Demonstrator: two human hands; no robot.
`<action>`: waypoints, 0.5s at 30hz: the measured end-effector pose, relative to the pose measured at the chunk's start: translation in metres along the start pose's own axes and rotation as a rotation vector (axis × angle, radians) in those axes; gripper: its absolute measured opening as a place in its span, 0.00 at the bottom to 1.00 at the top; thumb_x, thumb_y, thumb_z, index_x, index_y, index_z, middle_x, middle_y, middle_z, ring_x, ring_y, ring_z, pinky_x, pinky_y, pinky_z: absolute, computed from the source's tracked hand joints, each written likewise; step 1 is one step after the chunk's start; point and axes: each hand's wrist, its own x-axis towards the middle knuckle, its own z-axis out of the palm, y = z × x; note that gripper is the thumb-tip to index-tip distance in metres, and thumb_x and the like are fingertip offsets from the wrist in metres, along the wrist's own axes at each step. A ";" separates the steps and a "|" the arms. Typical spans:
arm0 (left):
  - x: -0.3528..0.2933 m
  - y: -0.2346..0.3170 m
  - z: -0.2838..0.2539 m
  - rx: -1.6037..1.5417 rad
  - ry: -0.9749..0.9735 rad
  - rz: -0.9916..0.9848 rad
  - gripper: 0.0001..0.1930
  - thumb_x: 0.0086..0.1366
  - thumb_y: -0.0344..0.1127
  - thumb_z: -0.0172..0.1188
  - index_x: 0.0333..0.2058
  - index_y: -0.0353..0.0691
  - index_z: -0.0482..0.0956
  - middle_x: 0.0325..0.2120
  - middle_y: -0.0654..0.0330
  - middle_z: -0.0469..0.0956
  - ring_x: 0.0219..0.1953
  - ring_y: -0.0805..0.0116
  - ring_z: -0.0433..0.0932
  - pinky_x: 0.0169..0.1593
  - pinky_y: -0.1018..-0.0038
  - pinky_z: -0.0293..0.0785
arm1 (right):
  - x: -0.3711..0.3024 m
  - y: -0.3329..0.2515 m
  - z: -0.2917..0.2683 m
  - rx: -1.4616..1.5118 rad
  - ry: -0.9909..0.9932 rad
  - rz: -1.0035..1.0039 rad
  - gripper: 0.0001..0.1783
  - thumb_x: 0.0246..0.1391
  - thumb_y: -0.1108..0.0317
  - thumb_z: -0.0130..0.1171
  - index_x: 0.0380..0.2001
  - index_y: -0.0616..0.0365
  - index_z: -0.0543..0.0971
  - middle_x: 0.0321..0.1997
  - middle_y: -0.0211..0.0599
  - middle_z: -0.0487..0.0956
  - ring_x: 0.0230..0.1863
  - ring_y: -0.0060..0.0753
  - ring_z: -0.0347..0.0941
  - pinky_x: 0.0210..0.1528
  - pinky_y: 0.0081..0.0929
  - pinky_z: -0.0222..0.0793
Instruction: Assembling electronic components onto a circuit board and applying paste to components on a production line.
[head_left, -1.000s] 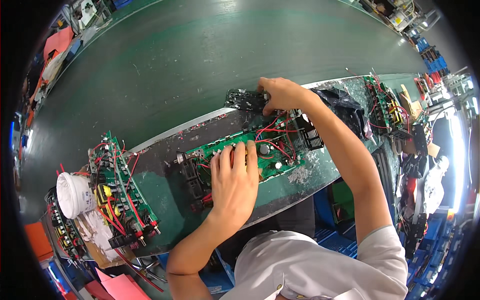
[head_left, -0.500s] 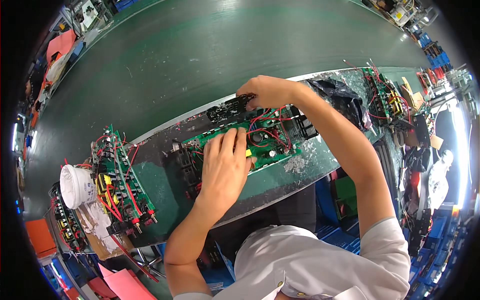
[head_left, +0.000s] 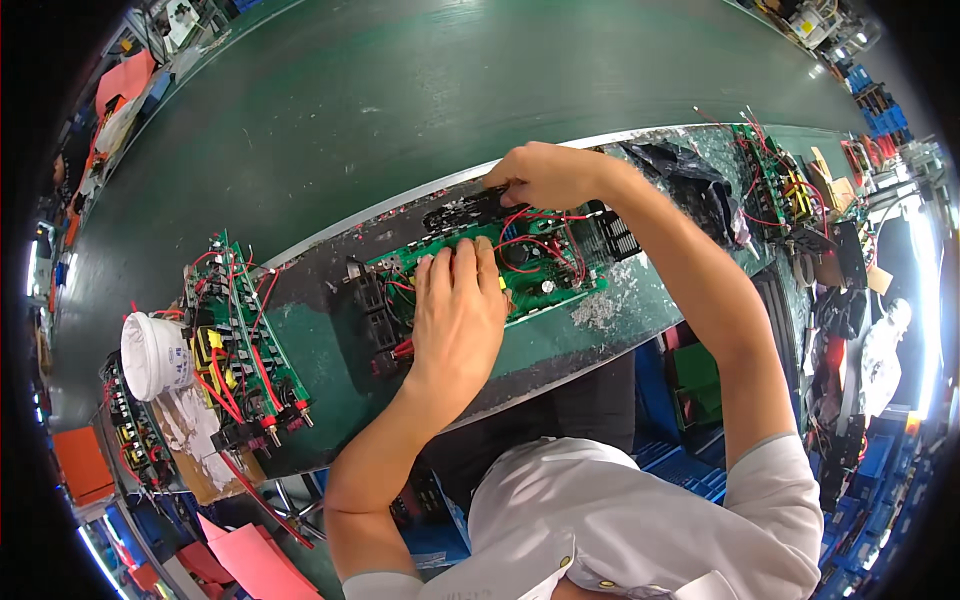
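Note:
A green circuit board (head_left: 545, 275) with red wires and black end pieces lies on the bench in front of me. My left hand (head_left: 460, 310) rests over its left half, fingers bent down onto the parts and thumb beside a yellow component. The fingertips are partly hidden among the parts. Along the board's far edge lies a dark strip (head_left: 460, 214) speckled with white. My right hand (head_left: 545, 178) is closed at this strip's right end, fingers pinched together. A black slotted end piece (head_left: 618, 235) sits at the board's right end, below my right forearm.
More wired circuit boards stand at left (head_left: 245, 340) and far right (head_left: 785, 190). A white tub (head_left: 155, 357) sits by the left boards on cardboard (head_left: 200, 450). Black plastic sheeting (head_left: 690, 185) lies right of my right hand. White crumbs (head_left: 600, 305) litter the bench. Beyond runs a wide green surface (head_left: 450, 90).
My right hand has shifted slightly, staying at the dark strip's right end. My left hand stays on the board, its fingers a little higher in the view. The whole view has tilted slightly.

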 end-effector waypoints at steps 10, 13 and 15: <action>0.002 -0.001 0.008 0.006 -0.003 -0.005 0.32 0.57 0.36 0.68 0.58 0.30 0.69 0.53 0.47 0.72 0.54 0.49 0.73 0.62 0.52 0.66 | -0.019 -0.001 0.027 -0.170 0.281 -0.067 0.10 0.52 0.73 0.60 0.38 0.56 0.84 0.30 0.54 0.82 0.36 0.59 0.79 0.40 0.49 0.74; 0.000 -0.005 0.008 -0.001 -0.002 -0.010 0.32 0.57 0.36 0.69 0.58 0.30 0.69 0.53 0.47 0.72 0.54 0.49 0.72 0.62 0.52 0.66 | -0.021 -0.012 0.030 -0.217 0.261 -0.039 0.14 0.53 0.75 0.60 0.43 0.55 0.84 0.32 0.51 0.83 0.34 0.56 0.80 0.39 0.45 0.75; 0.000 -0.005 0.009 -0.001 0.013 -0.001 0.31 0.57 0.36 0.69 0.57 0.30 0.69 0.52 0.47 0.72 0.53 0.50 0.72 0.62 0.52 0.66 | -0.025 -0.014 0.033 -0.217 0.270 -0.035 0.14 0.52 0.76 0.60 0.43 0.54 0.84 0.31 0.50 0.83 0.34 0.55 0.80 0.39 0.46 0.75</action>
